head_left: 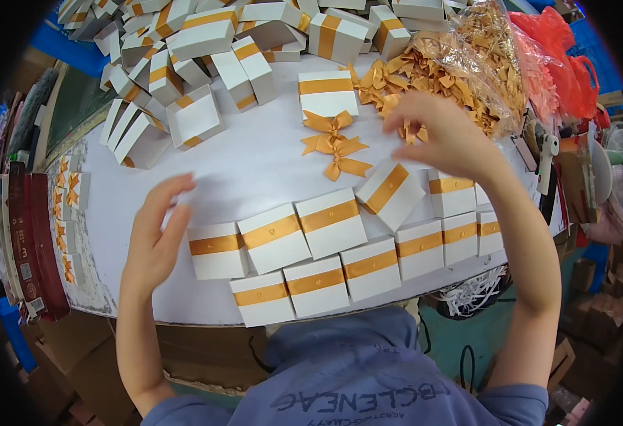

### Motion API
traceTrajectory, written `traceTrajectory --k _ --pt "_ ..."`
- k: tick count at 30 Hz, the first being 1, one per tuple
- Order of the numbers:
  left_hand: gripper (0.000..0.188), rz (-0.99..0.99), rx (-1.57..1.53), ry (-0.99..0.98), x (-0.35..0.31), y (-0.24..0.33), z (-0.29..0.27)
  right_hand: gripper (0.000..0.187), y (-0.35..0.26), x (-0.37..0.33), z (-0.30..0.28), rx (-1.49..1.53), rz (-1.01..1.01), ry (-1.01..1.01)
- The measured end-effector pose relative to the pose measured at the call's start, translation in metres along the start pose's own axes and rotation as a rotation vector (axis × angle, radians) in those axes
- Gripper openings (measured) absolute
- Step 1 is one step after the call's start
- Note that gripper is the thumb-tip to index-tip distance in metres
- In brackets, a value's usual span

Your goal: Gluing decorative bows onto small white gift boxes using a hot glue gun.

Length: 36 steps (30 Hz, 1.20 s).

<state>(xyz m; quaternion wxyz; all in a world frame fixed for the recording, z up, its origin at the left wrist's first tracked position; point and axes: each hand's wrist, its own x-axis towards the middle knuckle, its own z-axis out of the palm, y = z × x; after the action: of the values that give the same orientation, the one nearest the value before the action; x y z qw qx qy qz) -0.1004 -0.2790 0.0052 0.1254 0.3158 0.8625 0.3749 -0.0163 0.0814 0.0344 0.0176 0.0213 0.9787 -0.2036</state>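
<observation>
A person's left hand [159, 231], fingers spread, hovers beside gold-ribboned white boxes [336, 240] lined up along the near side of the table [247, 163]; the right hand [435, 135], fingers curved and parted, hangs beside heaped gold bows [453, 84], with two loose bows [338, 150] lying to its left.

Gold-banded white boxes [331, 226] sit in two uneven rows, with loose gold bows [340, 150] lying beyond them.

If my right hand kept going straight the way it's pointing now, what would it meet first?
Probably the loose gold bows just to its left, on your side of the gold-banded white box. Your right hand may be high enough to pass over them; depth is unclear.
</observation>
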Motion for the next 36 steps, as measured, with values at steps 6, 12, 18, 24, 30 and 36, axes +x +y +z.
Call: traceTrajectory --k 6,12,18,24,30,36 --pt "0.038 -0.438 -0.342 -0.019 -0.065 0.012 0.018 0.026 0.015 -0.041 0.025 0.039 -0.279 -0.075" --pt "0.040 -0.413 -0.483 -0.072 -0.058 0.026 0.029 0.020 -0.019 -0.017 0.030 -0.001 -0.181 0.087" --pt "0.039 -0.094 -0.178 0.049 -0.022 0.038 0.024 0.015 -0.045 0.027 0.059 -0.238 0.008 -0.216" --pt "0.026 0.141 -0.441 0.009 0.031 0.033 0.050 0.009 -0.069 0.035 0.034 0.468 0.105 -0.383" --pt "0.020 0.065 -0.404 -0.058 0.052 0.033 0.050 0.011 -0.065 0.037 0.058 -0.326 -0.039 -0.322" --pt "0.018 0.139 -0.400 -0.096 0.059 0.027 0.051 0.008 -0.077 0.048 0.042 0.477 0.036 -0.498"
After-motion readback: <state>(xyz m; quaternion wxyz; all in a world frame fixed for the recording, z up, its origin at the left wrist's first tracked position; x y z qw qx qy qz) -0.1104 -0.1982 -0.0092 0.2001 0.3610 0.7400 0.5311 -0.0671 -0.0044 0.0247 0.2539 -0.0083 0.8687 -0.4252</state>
